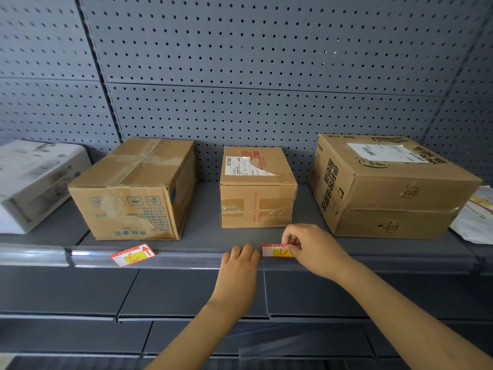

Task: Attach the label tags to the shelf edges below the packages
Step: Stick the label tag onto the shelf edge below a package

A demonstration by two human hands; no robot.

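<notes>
a red-and-yellow tag [276,250] is pinched by the right hand [310,247] at the shelf edge [186,259], below the middle box [256,188]. the left hand [238,265] is laid flat on the edge, fingers together, just beside it. a second tag [132,254] sits tilted on the edge below the left box [133,188].

Grey pegboard [266,62] backs the shelving, and loose printed papers [477,214] lie at far right.
</notes>
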